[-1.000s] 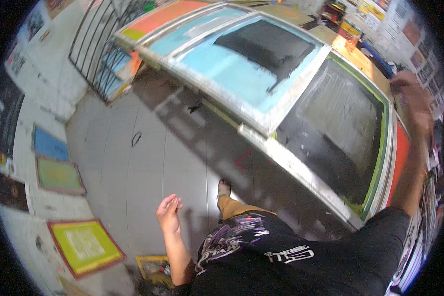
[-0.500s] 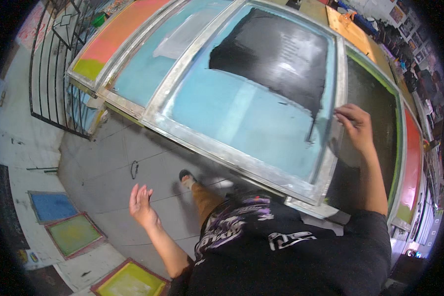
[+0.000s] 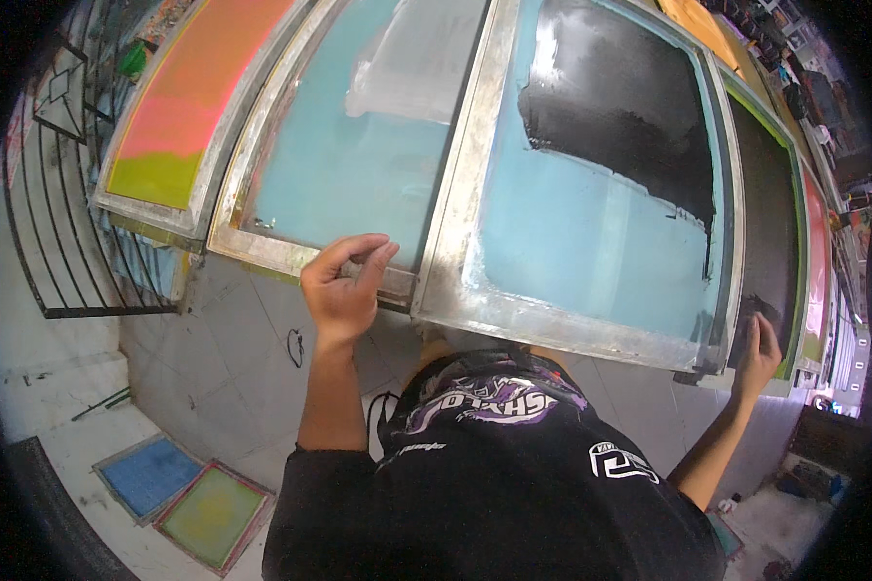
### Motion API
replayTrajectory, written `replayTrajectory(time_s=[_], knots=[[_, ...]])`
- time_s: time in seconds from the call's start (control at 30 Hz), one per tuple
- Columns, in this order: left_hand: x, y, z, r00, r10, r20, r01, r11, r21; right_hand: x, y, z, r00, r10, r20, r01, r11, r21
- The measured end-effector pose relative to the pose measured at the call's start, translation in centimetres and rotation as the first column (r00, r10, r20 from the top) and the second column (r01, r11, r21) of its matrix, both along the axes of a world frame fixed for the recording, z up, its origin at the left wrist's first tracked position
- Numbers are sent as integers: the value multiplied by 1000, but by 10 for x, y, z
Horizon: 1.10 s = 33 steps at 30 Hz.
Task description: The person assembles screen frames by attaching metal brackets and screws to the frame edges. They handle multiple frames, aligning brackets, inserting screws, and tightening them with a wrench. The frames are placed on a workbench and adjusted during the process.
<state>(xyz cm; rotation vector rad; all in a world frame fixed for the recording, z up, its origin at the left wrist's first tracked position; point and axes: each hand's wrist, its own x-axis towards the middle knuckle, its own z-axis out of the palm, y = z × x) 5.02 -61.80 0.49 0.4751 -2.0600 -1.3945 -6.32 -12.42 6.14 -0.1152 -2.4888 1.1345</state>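
Right in front of me lies a large silkscreen frame [image 3: 572, 334] with light blue mesh. Thick black ink [image 3: 630, 107] covers its far part, with a ragged near edge and a thin streak down the right side. My left hand [image 3: 341, 295] hovers at the near edge of the neighbouring blue screen [image 3: 349, 169], fingers loosely curled, thumb apart from the palm. Nothing shows in it. My right hand [image 3: 760, 353] is by the near end of a dark screen [image 3: 770, 213] with a green border, fingers half bent and seemingly bare. Whether it touches the frame I cannot tell.
Farther left is an orange and yellow-green screen [image 3: 179, 107], beside a black metal railing [image 3: 58, 232]. A red screen [image 3: 816, 232] stands at the right. Blue [image 3: 150, 477] and green [image 3: 211, 516] small screens lie low on the left. A dark loop [image 3: 295, 347] lies on the tiled floor.
My view has shifted, and I stand closer in front of the black-inked screen. My left hand has come up to the blue screen's edge. My right hand has left the inked screen's right side and moved nearer.
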Motion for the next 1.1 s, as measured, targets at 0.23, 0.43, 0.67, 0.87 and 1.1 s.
replayTrajectory(time_s=[0.23,0.43,0.67,0.87,1.1], knots=[[19,4,-2,973,-192,129,206,972,-111,39,-3,-24,997,-78,19,79,992,-100],[12,22,-5,974,-35,223,30,999,26,58,-17,-40,999,39,5,-38,990,-137],[6,14,3,973,89,211,-128,976,176,93,-6,-66,992,-4,-128,-34,955,-295],[41,30,11,985,157,-76,-121,929,348,126,22,-75,989,-83,-124,36,938,-344],[61,110,-40,991,29,-131,-59,971,-233,131,6,-91,995,-1,-99,-39,911,-411]])
